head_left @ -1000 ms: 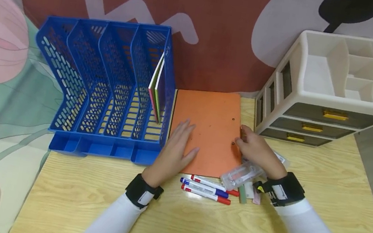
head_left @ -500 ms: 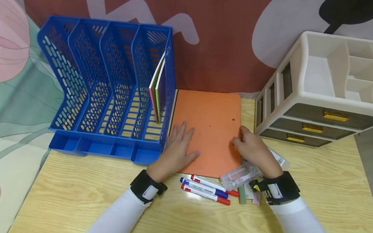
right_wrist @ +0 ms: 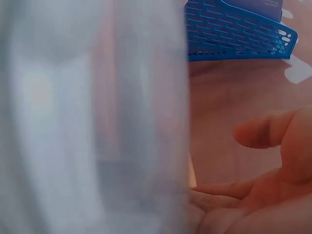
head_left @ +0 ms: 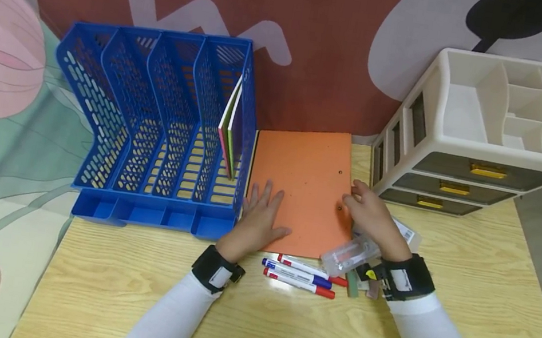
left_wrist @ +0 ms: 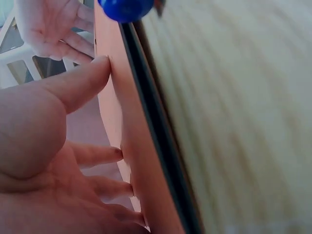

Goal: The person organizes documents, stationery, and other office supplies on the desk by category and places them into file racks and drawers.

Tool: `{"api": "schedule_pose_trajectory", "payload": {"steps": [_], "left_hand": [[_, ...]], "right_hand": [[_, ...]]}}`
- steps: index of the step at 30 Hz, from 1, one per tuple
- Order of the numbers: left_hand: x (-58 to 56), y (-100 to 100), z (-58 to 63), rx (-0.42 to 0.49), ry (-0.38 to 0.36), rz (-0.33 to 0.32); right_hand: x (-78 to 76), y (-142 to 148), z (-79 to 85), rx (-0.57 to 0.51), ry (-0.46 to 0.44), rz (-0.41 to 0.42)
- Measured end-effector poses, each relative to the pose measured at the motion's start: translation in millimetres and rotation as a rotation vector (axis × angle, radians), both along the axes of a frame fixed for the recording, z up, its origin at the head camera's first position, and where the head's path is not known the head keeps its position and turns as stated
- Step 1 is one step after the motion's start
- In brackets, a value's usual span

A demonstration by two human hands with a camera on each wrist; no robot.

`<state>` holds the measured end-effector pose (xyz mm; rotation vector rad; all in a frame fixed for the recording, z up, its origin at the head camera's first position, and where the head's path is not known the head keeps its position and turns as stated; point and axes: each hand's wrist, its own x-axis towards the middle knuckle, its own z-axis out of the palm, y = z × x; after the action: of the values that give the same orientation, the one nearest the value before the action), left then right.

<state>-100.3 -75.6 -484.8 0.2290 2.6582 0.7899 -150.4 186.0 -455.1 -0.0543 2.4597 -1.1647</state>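
An orange folder (head_left: 303, 162) lies on the table between the blue rack and the drawer unit. My left hand (head_left: 255, 225) rests on its lower left part with fingers spread; in the left wrist view the thumb (left_wrist: 90, 83) and fingertips touch the orange cover. At the folder's right edge is my right hand (head_left: 372, 218). Its thumb (right_wrist: 261, 131) stands apart from the fingers, which reach the edge; whether they are under it is hidden. A clear plastic case (head_left: 349, 256) lies below the right hand, and blurs much of the right wrist view.
Several markers (head_left: 299, 282) lie in front of the folder, beside a green strip (head_left: 352, 284). The blue file rack (head_left: 157, 199) on the left holds thin books (head_left: 231, 129) in its rightmost slot. A white drawer unit (head_left: 427, 150) stands at the back right.
My left hand has slid slightly down and right on the folder, fingers spreading wider. The right hand stays at the right edge, its forearm shifted slightly left. The folder's right side looks slightly raised.
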Motion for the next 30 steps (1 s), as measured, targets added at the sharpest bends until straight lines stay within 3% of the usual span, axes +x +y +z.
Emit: {"api": "schedule_pose_trajectory", "payload": {"steps": [10,14,19,26,30], "left_hand": [[-0.4,-3.9,0.7,0.062,0.002,0.011],[-0.4,-6.1,1.4,0.108,0.001,0.020],[-0.1,-6.3,1.6,0.135,0.006,0.029],[-0.6,-5.7,0.4,0.133,0.034,0.033],[-1.6,-5.5,-0.9,0.134,0.042,0.032]], "right_hand": [[-2.2,3.3,-7.2,-0.169,-0.038,-0.127],[-2.0,6.0,-9.8,-0.223,-0.118,-0.165],[-0.1,9.1,-11.4,-0.310,-0.172,-0.125],[5.5,10.9,-14.6,-0.653,-0.321,-0.094],[6.8,12.3,-13.9,-0.671,-0.360,-0.071]]}}
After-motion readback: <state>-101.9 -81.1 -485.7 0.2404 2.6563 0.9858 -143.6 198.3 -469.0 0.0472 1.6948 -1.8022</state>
